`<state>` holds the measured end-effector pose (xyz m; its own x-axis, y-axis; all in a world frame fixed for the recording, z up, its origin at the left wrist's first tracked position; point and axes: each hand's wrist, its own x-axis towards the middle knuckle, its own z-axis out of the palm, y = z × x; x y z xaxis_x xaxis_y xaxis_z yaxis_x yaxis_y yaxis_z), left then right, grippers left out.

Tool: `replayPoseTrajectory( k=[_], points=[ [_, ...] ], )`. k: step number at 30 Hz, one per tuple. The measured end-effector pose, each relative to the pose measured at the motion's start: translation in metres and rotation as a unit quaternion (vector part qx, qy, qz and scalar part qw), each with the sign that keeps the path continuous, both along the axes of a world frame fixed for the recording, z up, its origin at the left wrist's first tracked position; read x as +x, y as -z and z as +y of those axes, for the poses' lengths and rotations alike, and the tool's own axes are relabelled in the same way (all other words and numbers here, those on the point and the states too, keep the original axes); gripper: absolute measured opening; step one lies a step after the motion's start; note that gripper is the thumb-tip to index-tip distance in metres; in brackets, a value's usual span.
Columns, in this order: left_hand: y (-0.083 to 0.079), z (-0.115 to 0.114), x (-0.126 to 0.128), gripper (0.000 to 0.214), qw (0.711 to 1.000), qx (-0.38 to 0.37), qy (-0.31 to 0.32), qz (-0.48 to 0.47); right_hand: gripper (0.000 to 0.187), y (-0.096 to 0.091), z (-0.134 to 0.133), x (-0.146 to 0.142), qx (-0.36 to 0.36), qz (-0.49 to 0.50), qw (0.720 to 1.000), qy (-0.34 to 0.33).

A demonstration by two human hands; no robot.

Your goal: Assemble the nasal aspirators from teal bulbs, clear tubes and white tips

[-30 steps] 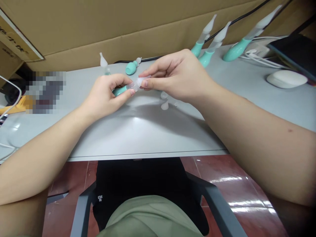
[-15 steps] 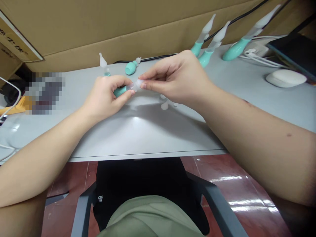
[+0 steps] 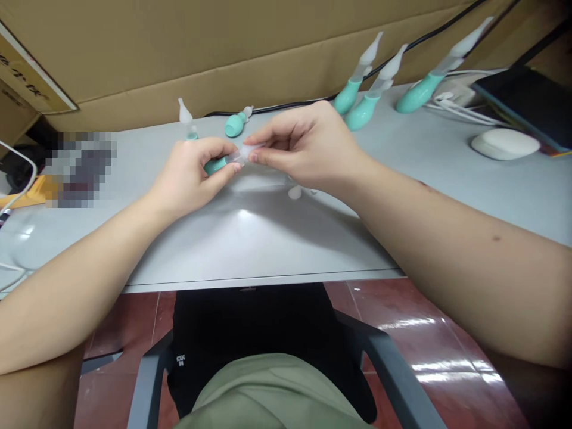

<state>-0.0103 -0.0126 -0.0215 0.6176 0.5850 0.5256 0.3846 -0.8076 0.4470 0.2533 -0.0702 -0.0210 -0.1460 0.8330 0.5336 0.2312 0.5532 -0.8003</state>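
Note:
My left hand (image 3: pixel 192 173) is closed around a small teal bulb (image 3: pixel 215 165) held just above the grey desk (image 3: pixel 250 238). My right hand (image 3: pixel 308 149) pinches a clear silicone tip (image 3: pixel 245 154) that meets the bulb's front end. The two hands touch at the fingertips over the middle of the desk. A few loose clear tips (image 3: pixel 295 192) lie on the desk under my right hand.
Behind the hands lie a teal bulb with a short tip (image 3: pixel 236 123) and an upright clear tip (image 3: pixel 185 116). Three assembled teal-and-clear pieces (image 3: pixel 370 95) lean on the cardboard wall (image 3: pixel 223 53) at the back right. A white mouse (image 3: pixel 504 143) and cables sit far right.
Both hands stay joined on the bulb and tip with only small finger movement. The view has shifted slightly, so things sit a little further left in the picture.

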Motion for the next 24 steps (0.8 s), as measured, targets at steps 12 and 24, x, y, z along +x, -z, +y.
replayPoseTrajectory(
  k=[12,24],
  points=[
    [-0.009,0.011,0.018,0.012,0.993,-0.108,-0.003,-0.052,0.028,-0.039,-0.027,-0.016,-0.015,0.003,0.999,-0.037],
    [0.011,0.088,0.051,0.050,0.991,-0.074,-0.111,0.000,0.026,0.013,0.040,0.115,0.098,-0.118,0.977,0.150]
  ],
)
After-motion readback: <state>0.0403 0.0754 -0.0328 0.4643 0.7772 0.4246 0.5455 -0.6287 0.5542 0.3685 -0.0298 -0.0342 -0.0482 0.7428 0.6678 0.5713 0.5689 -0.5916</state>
